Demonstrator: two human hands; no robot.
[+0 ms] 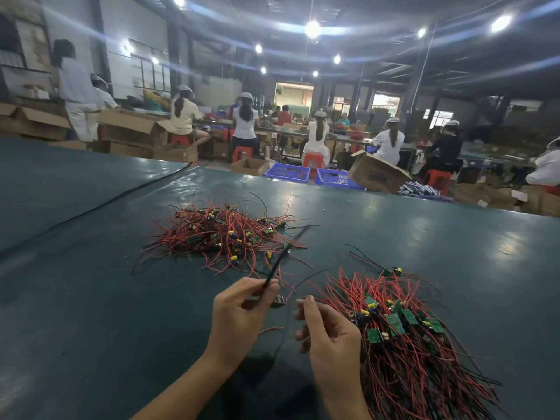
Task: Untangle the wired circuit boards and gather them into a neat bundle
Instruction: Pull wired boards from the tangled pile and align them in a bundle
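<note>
A tangled heap of small green circuit boards with red and black wires (222, 233) lies on the green table (91, 298), beyond my hands. To the right a straighter, gathered bundle of the same boards (406, 338) lies with its wires fanned out. My left hand (239, 316) pinches a black wire (283, 256) that slants up and away from it, blurred by motion; a small board (277, 302) hangs just under its fingers. My right hand (328, 331) pinches a thin wire end at its fingertips, right beside the gathered bundle.
A long black cable (121, 195) runs across the table's left side. One loose board (391, 271) lies beyond the bundle. Past the table's far edge stand blue crates (288, 172), cardboard boxes (377, 172) and several seated workers on red stools.
</note>
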